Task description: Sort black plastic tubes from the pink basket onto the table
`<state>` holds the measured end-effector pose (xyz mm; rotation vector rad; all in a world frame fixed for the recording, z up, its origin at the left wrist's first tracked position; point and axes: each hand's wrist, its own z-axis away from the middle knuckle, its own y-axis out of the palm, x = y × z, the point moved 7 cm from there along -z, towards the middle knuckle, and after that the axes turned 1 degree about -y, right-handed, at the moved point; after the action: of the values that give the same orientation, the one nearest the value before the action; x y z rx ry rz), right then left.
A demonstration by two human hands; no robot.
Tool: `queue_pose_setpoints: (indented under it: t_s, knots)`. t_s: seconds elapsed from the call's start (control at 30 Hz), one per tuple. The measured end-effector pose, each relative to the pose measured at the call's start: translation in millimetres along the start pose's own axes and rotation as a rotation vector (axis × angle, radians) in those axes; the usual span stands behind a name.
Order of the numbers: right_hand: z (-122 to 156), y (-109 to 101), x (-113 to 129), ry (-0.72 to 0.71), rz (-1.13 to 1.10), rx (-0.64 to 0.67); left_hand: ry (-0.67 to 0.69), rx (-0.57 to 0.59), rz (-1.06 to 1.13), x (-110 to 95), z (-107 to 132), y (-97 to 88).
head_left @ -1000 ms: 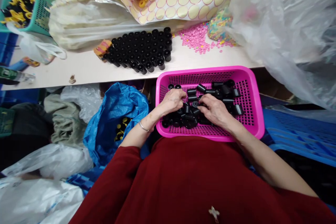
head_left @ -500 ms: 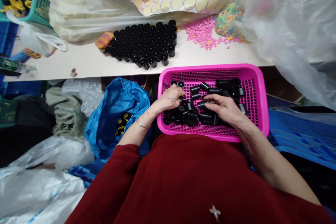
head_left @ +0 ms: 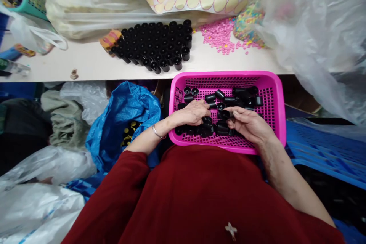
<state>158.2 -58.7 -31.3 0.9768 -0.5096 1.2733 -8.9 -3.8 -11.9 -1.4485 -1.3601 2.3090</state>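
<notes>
Both of my hands are inside a pink plastic basket [head_left: 227, 74] that holds a loose heap of short black plastic cylinders [head_left: 221, 127]. Between the thumb and fingers of my right hand [head_left: 249, 122] is one black plastic cylinder [head_left: 224, 114], its hollow end turned left. My left hand [head_left: 193, 113] reaches down over the pieces, fingers bent together. Its fingertips are close to a black cylinder near the basket's middle. What they grip, if anything, is hidden. Two upright cylinders [head_left: 191, 91] stand in the far left corner.
Rows of upright black cylinders [head_left: 156, 44] stand on the white table [head_left: 94, 61] beyond the basket, beside an orange block [head_left: 111, 39]. Small pink pieces [head_left: 219, 35] lie to their right. A blue bag [head_left: 98, 122] with yellow-and-black pieces sits left, and plastic sheeting [head_left: 317, 34] hangs right.
My left hand has moved right and slightly nearer to me within the basket. My right hand has lifted and turned its cylinder, whose hollow end now shows. The view has shifted slightly.
</notes>
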Motion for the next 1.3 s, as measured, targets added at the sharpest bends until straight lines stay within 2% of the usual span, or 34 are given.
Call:
queue_pose_setpoints:
  t_s: [0.07,0.17,0.3,0.5,0.6,0.87,1.0,1.13,1.23,1.3]
  knots:
    - [4,2,6,-0.065,-0.008,-0.015,-0.019,-0.02,0.223,-2,-1,-6.2]
    - [14,8,16,-0.189,-0.029,-0.071,-0.141,-0.151,0.714,0,4,-19.2]
    - [27,17,28,-0.319,-0.002,-0.15,-0.242,-0.218,1.248,-9,12,-18.2]
    - [48,31,39,-0.504,0.187,-0.27,-0.414,-0.409,1.538,-5,12,-1.6]
    - [56,39,42,-0.58,0.322,-0.313,-0.435,-0.445,1.644,-7,9,7.2]
    - [58,38,37,-0.629,0.425,-0.338,-0.371,-0.515,1.733,-16,10,8.7]
    - [58,38,35,-0.637,0.466,-0.343,-0.341,-0.528,1.691,-19,11,8.4]
    - [57,40,35,-0.638,0.5,-0.378,-0.268,-0.571,1.484,-26,15,5.8]
    - [55,40,36,-0.642,0.459,-0.39,-0.165,-0.653,1.162,-32,22,-3.6]
    - [52,37,34,-0.615,0.403,-0.387,-0.083,-0.647,0.983,-36,25,-8.0]
